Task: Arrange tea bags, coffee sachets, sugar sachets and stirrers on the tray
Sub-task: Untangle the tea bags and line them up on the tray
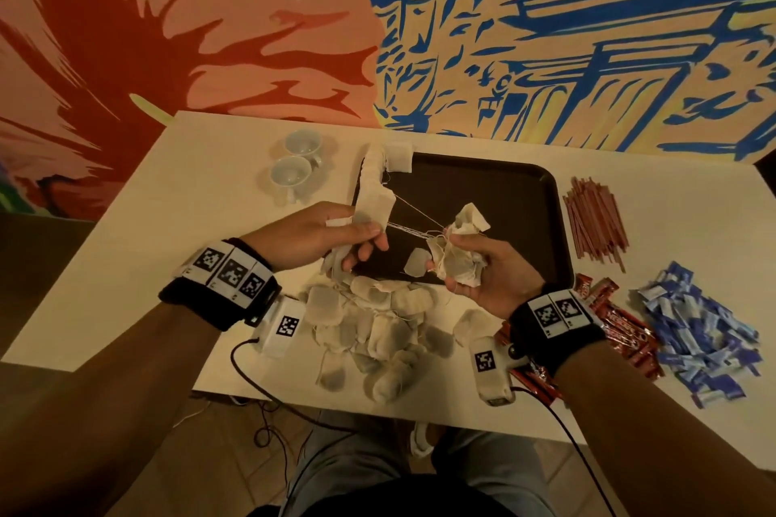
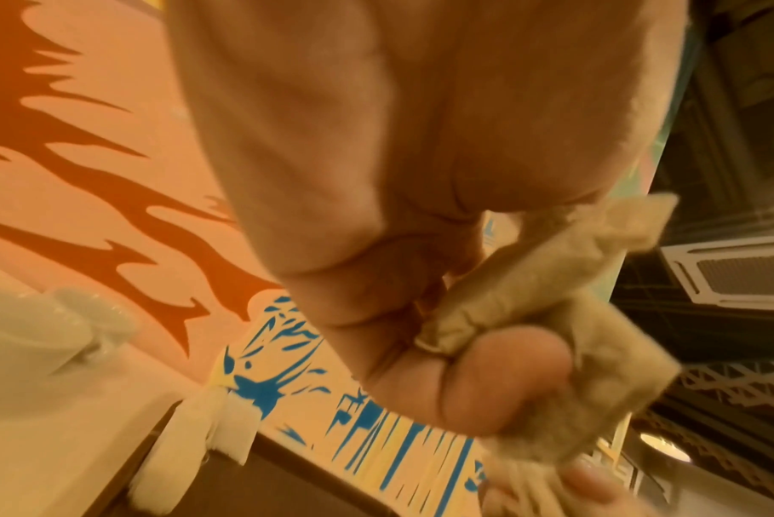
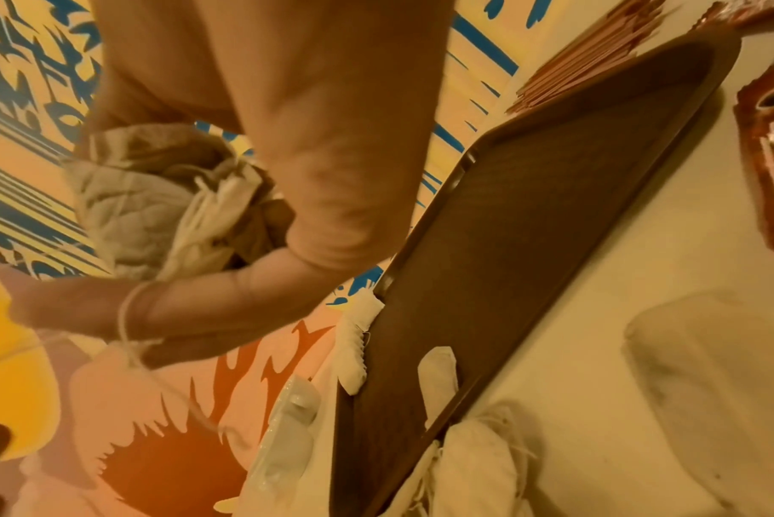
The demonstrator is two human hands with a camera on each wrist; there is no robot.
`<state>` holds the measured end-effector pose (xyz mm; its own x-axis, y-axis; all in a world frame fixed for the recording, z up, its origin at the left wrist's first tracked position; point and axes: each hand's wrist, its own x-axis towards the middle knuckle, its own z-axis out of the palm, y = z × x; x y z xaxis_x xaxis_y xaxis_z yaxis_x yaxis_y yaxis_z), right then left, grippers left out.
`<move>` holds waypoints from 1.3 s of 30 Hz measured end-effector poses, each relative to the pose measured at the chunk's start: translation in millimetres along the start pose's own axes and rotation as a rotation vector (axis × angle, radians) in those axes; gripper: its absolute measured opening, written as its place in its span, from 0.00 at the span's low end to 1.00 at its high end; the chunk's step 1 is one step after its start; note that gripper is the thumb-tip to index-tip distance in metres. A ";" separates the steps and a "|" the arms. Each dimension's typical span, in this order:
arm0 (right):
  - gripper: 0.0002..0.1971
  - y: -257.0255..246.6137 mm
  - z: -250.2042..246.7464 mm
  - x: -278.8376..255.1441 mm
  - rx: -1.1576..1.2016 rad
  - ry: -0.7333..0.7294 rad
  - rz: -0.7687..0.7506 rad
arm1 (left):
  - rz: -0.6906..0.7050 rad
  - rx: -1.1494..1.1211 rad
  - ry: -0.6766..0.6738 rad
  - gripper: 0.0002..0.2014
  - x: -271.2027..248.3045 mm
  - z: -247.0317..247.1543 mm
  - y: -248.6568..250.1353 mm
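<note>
- The table (image 1: pixel 126 231) carries it all, and the dark tray (image 1: pixel 504 197) sits nearly bare: one tea bag (image 1: pixel 418 262) down, a row along its left edge.
- Loose tea bags (image 1: pixel 378 332) heap at the near edge.
- Right hand (image 1: pixel 491 277) clutches a tangled bunch (image 1: pixel 457 252)!
- Left hand (image 1: pixel 310 235) pinches one bag (image 1: pixel 378 206), strings taut between; next, I reckon, work it free gently.

A café or hotel refreshment corner: a painted mural (image 1: pixel 546 34) is backing a white table (image 1: pixel 126 243) holding espresso cups (image 1: pixel 294 164).
</note>
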<state>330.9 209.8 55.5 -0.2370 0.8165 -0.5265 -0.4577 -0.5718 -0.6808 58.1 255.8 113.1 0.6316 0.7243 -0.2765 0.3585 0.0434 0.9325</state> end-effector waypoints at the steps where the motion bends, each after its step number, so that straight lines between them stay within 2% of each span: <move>1: 0.11 1.4 -3.1 1.8 -0.008 0.007 0.002 | 0.009 -0.010 -0.002 0.14 -1.2 -2.3 2.9; 6: 0.15 5.1 -6.8 4.1 -0.152 0.059 0.037 | 0.088 -0.143 0.013 0.16 -4.2 -9.8 15.2; 9: 0.24 7.1 -1.5 6.5 -0.256 0.075 0.060 | 0.107 -0.211 -0.047 0.17 -0.2 -4.0 20.6; 12: 0.35 8.2 9.8 8.5 -0.256 0.055 0.058 | 0.034 -0.133 -0.122 0.18 8.4 11.1 20.7; 16: 0.33 9.9 21.8 8.9 -0.285 -0.027 0.027 | -0.114 0.035 -0.279 0.18 24.0 30.5 8.3; 20: 0.42 10.3 22.8 8.0 -0.297 -0.073 0.032 | -0.286 -0.005 -0.307 0.20 38.0 41.5 -1.8; 21: 0.40 10.5 23.9 6.5 -0.327 -0.078 0.018 | -0.314 0.021 -0.321 0.21 41.1 43.4 -2.1; 25: 0.20 13.7 24.9 9.3 -0.386 -0.014 -0.074 | -0.336 0.158 -0.352 0.22 52.9 49.9 -3.3; 28: 0.16 13.6 17.1 15.0 -0.311 0.091 -0.078 | -0.319 0.145 -0.368 0.22 57.3 48.5 -8.2; 30: 0.16 12.0 6.6 17.1 -0.233 0.150 -0.075 | -0.340 0.166 -0.364 0.16 60.2 43.9 -13.5; 32: 0.17 10.7 -4.0 17.6 -0.176 0.170 -0.081 | -0.361 0.274 -0.271 0.15 68.5 37.4 -24.3; 35: 0.16 7.8 -17.7 18.7 -0.122 0.168 -0.085 | -0.377 0.535 -0.099 0.20 89.3 28.5 -47.2; 37: 0.16 5.3 -24.3 20.2 -0.100 0.176 -0.078 | -0.398 0.678 -0.032 0.20 105.0 29.5 -59.5; 39: 0.16 4.7 -29.3 23.0 -0.095 0.206 -0.076 | -0.437 0.726 0.002 0.20 120.3 35.5 -69.3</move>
<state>348.3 223.5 25.3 -0.0204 0.8294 -0.5582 -0.3823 -0.5224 -0.7622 133.7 315.5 6.9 0.3327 0.7468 -0.5759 0.9229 -0.1323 0.3615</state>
